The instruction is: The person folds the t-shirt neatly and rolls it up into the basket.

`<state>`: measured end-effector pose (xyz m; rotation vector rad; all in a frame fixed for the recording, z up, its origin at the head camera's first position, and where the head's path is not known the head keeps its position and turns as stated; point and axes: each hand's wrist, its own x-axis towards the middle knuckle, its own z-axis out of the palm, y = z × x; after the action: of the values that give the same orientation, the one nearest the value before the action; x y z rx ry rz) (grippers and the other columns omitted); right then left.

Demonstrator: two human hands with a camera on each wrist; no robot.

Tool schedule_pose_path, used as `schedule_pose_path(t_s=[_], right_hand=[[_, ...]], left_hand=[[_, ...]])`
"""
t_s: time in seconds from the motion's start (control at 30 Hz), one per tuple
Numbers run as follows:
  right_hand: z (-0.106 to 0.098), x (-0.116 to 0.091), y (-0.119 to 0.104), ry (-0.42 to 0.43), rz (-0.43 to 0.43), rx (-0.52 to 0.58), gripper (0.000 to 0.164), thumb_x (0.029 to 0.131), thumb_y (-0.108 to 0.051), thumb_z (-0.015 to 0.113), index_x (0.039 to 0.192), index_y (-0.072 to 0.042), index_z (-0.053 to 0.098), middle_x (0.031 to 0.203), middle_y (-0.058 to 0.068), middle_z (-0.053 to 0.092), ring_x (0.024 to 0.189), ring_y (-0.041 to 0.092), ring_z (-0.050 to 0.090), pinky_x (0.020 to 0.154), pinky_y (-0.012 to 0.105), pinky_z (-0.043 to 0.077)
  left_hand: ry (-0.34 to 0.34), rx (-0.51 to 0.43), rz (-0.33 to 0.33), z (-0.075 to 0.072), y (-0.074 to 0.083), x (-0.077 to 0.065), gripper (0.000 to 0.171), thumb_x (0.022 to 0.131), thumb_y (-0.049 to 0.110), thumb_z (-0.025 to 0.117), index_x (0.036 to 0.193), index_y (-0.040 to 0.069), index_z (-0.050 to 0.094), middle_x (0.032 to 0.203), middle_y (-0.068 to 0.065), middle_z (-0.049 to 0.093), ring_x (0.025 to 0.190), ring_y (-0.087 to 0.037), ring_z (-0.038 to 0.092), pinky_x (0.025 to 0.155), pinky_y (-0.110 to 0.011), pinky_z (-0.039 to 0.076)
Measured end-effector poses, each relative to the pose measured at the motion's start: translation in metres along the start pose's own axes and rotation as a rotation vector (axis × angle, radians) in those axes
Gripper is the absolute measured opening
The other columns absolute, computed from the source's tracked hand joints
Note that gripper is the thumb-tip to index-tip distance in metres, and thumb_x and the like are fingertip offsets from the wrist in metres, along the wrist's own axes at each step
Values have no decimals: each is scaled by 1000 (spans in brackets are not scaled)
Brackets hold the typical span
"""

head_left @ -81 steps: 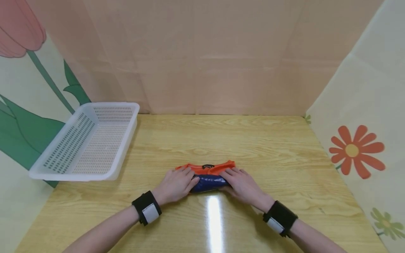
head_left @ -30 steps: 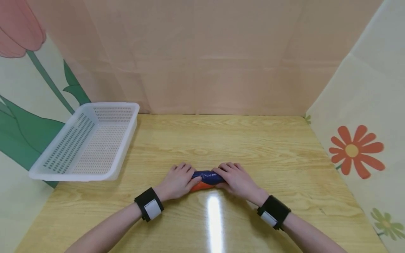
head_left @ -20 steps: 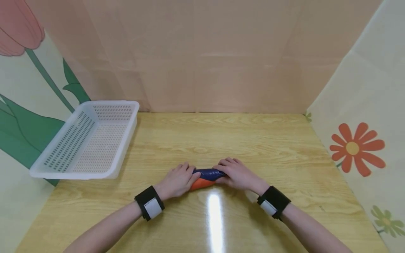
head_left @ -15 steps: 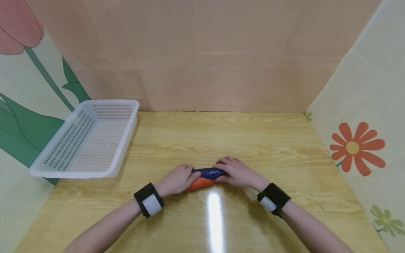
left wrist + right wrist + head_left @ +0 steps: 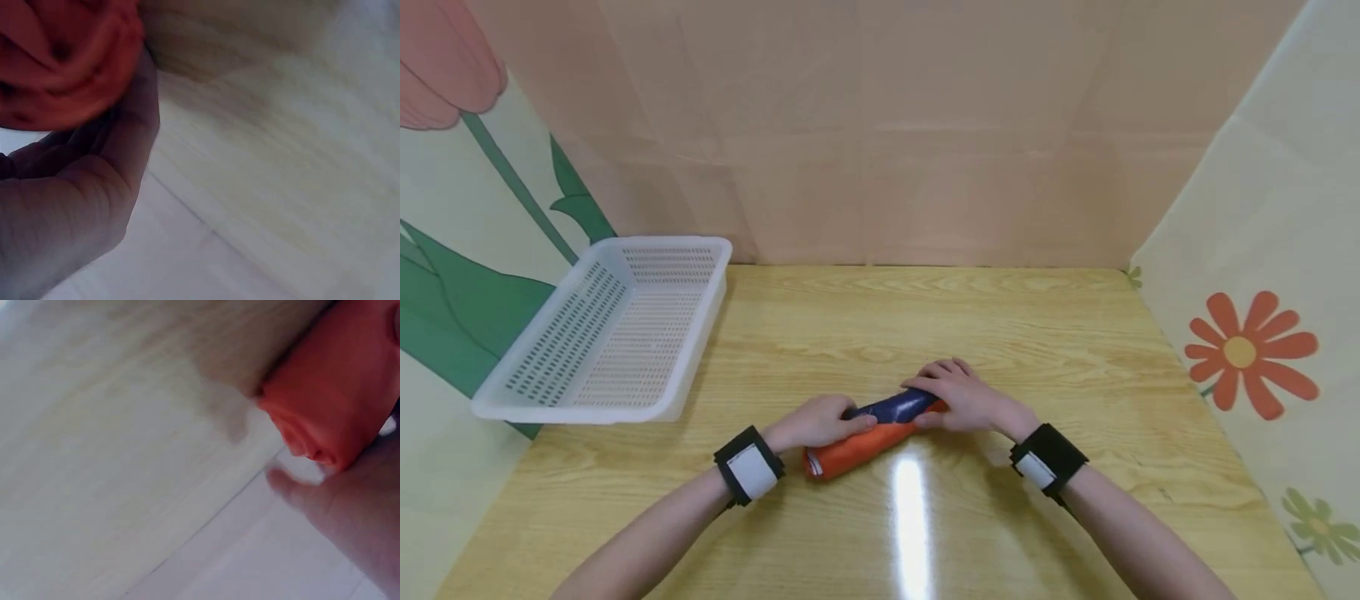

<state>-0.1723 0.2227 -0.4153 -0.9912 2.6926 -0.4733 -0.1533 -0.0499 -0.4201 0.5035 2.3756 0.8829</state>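
An orange shirt (image 5: pixel 857 450) with a glossy navy print is rolled into a slanting tube at the near middle of the table. Its left end points toward the person, and a bit of white shows there. My left hand (image 5: pixel 816 421) grips the roll from behind, thumb along the top. Around the right part, my right hand (image 5: pixel 962 400) holds it with fingers over the far side and thumb in front. In the left wrist view, the spiral end of the rolled shirt (image 5: pixel 69 62) sits by the curled left hand (image 5: pixel 81 194). The right wrist view has the shirt's other end (image 5: pixel 337 387) beside the right hand (image 5: pixel 362 506).
A white perforated plastic basket (image 5: pixel 688 367) stands at the back left of the wooden table (image 5: pixel 1000 325). A plain pinkish sheet (image 5: pixel 865 133) hangs behind, and flower-printed sheets (image 5: pixel 1240 208) line the sides.
The last orange part by the collar has been rolled up under the hands. Since then the roll has turned, its left end coming nearer the person, and the left hand has moved behind it.
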Motion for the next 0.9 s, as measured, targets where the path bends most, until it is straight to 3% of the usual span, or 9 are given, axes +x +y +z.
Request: schedule_pose_path(t_s=[0.1,0.2,0.27,0.33,0.4,0.47,0.53,0.63,0.9], right_hand=[[3,-8,-4,161,89,-5,63,89,-40,75,140,-10,54,135,17,50,129,41,42,109,64,30],[6,-15,-11,282,201,58,39,89,-39,76,108,-7,65,103,12,59,97,31,55,87,45,47],[8,-20,-15,236,274,154,35,93,-43,69,84,-10,64,76,3,57,69,20,54,64,32,45],[12,-23,-19,110,326,327,43,99,-46,60,75,-11,63,62,-2,55,54,12,51,51,26,40],[17,-25,-21,-12,369,537,49,102,-48,53,81,-6,67,63,3,63,53,12,58,50,27,47],[22,-24,-22,-63,404,801,50,103,-45,53,100,3,66,77,12,72,62,17,69,58,33,57],[27,-22,-23,-57,442,1047,52,102,-41,57,117,9,59,91,17,75,74,21,75,69,36,62],[31,-17,-25,-30,512,1331,60,100,-38,61,133,10,48,105,17,75,88,21,76,84,38,61],[34,5,-40,51,602,1638,65,101,-34,61,149,2,36,124,16,70,102,23,72,96,41,57]], left_hand=[[-45,-87,16,-1,-4,0,43,101,43,55,96,3,69,70,3,55,57,-9,52,51,-22,40],[-100,-204,19,-2,-7,-2,40,102,41,55,88,5,67,66,4,54,55,-8,50,51,-21,39],[-128,-266,18,-2,-8,-3,39,102,39,55,85,6,66,65,4,53,56,-8,49,51,-21,38],[-145,-301,16,-1,-9,-5,39,102,39,55,85,6,67,66,5,54,56,-8,50,52,-21,38],[-157,-320,19,-1,-8,-6,40,102,40,56,87,5,68,66,5,54,57,-8,50,53,-21,38],[-177,-349,13,0,-6,-7,41,102,40,56,90,3,69,67,5,55,58,-8,50,55,-22,38],[-207,-395,19,1,-6,-8,39,102,38,55,94,2,69,68,4,56,59,-8,51,55,-21,39],[-252,-459,27,4,-7,-9,37,104,34,53,97,0,67,70,4,58,61,-7,53,57,-21,41],[-326,-586,102,3,-13,-11,37,107,31,47,109,-2,63,79,5,62,69,-7,56,66,-20,43]])
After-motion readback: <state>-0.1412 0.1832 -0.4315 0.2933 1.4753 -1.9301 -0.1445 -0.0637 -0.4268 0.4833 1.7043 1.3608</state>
